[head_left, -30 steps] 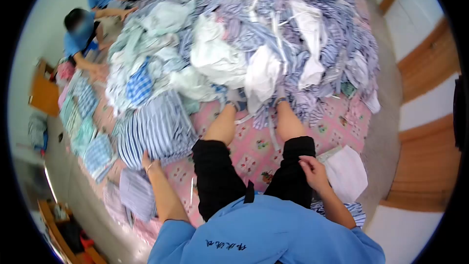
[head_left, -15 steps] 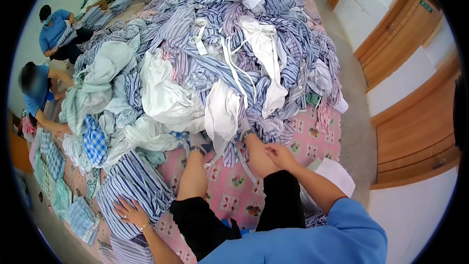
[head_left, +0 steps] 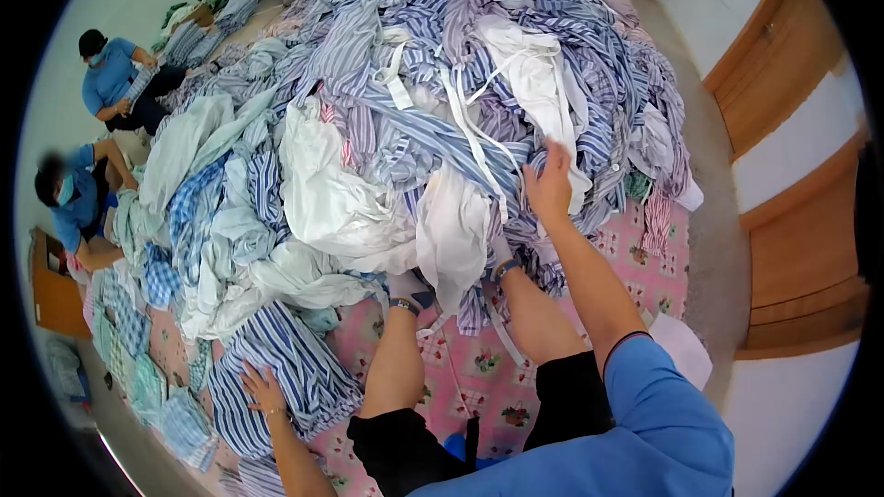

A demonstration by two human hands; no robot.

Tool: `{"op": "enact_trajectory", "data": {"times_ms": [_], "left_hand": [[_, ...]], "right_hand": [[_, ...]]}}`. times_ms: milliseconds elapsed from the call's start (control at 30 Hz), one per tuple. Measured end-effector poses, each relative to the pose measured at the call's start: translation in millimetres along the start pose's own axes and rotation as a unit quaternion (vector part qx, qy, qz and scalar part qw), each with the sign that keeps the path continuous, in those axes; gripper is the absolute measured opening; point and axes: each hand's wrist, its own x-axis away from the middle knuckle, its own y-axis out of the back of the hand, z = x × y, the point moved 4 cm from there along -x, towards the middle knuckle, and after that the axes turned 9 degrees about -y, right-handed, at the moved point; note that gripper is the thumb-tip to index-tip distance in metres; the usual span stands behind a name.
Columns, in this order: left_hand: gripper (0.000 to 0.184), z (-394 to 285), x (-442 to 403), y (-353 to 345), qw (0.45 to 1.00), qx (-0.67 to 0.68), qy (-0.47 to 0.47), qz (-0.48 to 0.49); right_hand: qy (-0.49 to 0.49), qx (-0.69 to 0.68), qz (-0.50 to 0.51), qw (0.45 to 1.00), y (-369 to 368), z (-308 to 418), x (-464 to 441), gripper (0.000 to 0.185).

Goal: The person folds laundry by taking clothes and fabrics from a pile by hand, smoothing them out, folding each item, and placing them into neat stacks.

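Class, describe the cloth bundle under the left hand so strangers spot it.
Find the large, rumpled, mostly striped cloth heap. At its near left edge, the left hand rests on a blue-and-white striped cloth bundle. Bold dark stripes set it apart from the pale checked cloth stacks beside it.

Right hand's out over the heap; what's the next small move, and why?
Probably close the fingers of the right hand on the long white garment and ease it free: the hand is at its lower end, thumb apart, with nothing visibly gripped. The left hand lies flat on the striped stack, so the right seems the one to pull.
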Motion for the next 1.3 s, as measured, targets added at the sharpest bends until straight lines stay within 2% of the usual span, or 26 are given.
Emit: {"op": "enact_trajectory", "data": {"times_ms": [33, 133, 167, 233, 300, 333, 367, 400, 433, 467, 533, 600, 667, 733, 800, 833, 867, 900, 967, 1067, 1100, 1133, 1167, 1200, 1267, 1300], "left_hand": [[0.066, -3.9, 10.4, 10.8, 0.999, 0.033, -0.005, 0.002], [0.068, -7.8, 25.9, 28.6, 0.982, 0.140, -0.109, -0.062], [0.068, -19.3, 33.1, 34.4, 0.973, 0.101, -0.159, -0.132], [0.065, -67.4, 60.6, 58.2, 0.936, 0.107, -0.275, -0.191], [0.061, -115.8, 84.3, 63.5, 0.905, 0.195, -0.322, -0.197], [0.059, -139.5, 95.3, 61.5, 0.890, 0.236, -0.343, -0.187], [0.055, -162.8, 105.1, 55.6, 0.879, 0.305, -0.346, -0.124], [0.052, -186.6, 117.1, 46.6, 0.859, 0.372, -0.345, -0.060], [0.050, -210.0, 127.1, 23.6, 0.807, 0.508, -0.298, 0.057], [0.048, -236.2, 141.7, 7.8, 0.724, 0.623, -0.241, 0.172], [0.051, -295.0, 184.4, 16.9, 0.687, 0.631, -0.231, 0.278], [0.060, -337.2, 210.5, 3.3, 0.622, 0.659, -0.200, 0.372], [0.067, -384.8, 229.9, 4.4, 0.623, 0.627, -0.209, 0.417], [0.075, -437.6, 248.6, 14.0, 0.576, 0.649, -0.125, 0.481], [0.082, -502.4, 254.4, -6.2, 0.477, 0.643, -0.056, 0.597], [0.081, -535.2, 258.0, -11.3, 0.399, 0.674, -0.084, 0.616], [0.065, -544.8, 281.8, 50.6, 0.398, 0.708, -0.117, 0.571], [0.059, -552.2, 293.0, 66.1, 0.473, 0.667, -0.143, 0.558], [0.045, -551.1, 312.9, 76.8, 0.611, 0.567, -0.190, 0.519], [0.034, -488.2, 350.5, 53.5, 0.649, 0.611, -0.324, 0.318], [0.035, -452.6, 366.7, 68.4, 0.652, 0.602, -0.304, 0.348], [0.036, -411.8, 377.0, 88.9, 0.654, 0.592, -0.284, 0.376], [0.036, -374.4, 379.2, 92.6, 0.657, 0.551, -0.394, 0.331], [0.032, -331.9, 386.7, 121.2, 0.739, 0.384, -0.430, 0.348], [0.028, -258.8, 408.3, 153.0, 0.654, 0.437, -0.534, 0.311], [0.026, -222.2, 417.2, 161.3, 0.623, 0.379, -0.555, 0.400]], "right_hand": [[0.010, 0.022, -0.091, 0.996, 7.2, 4.1, -10.2, 0.049], [-0.160, 0.092, 0.034, 0.982, -17.2, -61.9, -57.3, 0.037], [-0.157, 0.102, 0.055, 0.981, -16.0, -65.5, -63.0, 0.033], [-0.148, 0.129, 0.098, 0.976, -8.3, -66.1, -62.9, 0.028], [-0.105, 0.011, 0.071, 0.992, 12.2, -50.9, -40.6, 0.031], [-0.077, -0.004, 0.088, 0.993, 24.7, -40.2, -22.1, 0.030], [-0.051, -0.020, 0.106, 0.993, 39.8, -25.6, -0.1, 0.029], [-0.078, -0.091, 0.142, 0.983, 59.8, -8.7, 21.8, 0.027], [-0.104, -0.161, 0.178, 0.965, 82.6, 3.6, 43.2, 0.026], [-0.105, -0.160, 0.178, 0.965, 105.0, 6.2, 57.9, 0.025], [-0.094, -0.161, 0.165, 0.969, 138.8, 4.1, 80.6, 0.026], [-0.109, -0.164, 0.175, 0.965, 163.7, 0.7, 98.5, 0.028], [-0.157, -0.168, 0.216, 0.949, 183.9, 6.8, 110.8, 0.029], [-0.145, -0.157, 0.221, 0.952, 202.9, 38.6, 126.9, 0.030], [-0.121, -0.106, 0.242, 0.957, 221.0, 50.4, 156.1, 0.032], [-0.113, -0.137, 0.271, 0.946, 237.4, 60.8, 171.4, 0.031], [-0.109, -0.168, 0.300, 0.933, 257.0, 67.9, 189.0, 0.029], [-0.031, -0.155, 0.290, 0.944, 276.1, 71.0, 203.2, 0.024], [-0.111, -0.158, 0.351, 0.916, 309.1, 62.9, 231.2, 0.017], [0.023, -0.122, 0.425, 0.897, 356.7, 62.1, 268.1, 0.013], [-0.010, -0.041, 0.538, 0.842, 362.9, 51.9, 290.6, 0.011], [0.011, -0.075, 0.595, 0.800, 368.9, 46.6, 310.8, 0.017], [0.032, -0.109, 0.650, 0.752, 372.1, 40.0, 330.3, 0.024], [0.013, -0.140, 0.618, 0.773, 369.7, 26.2, 340.3, 0.026], [-0.025, -0.202, 0.552, 0.809, 341.6, -17.4, 351.2, 0.031], [-0.216, -0.251, 0.609, 0.721, 316.2, -52.9, 349.0, 0.040]]}}
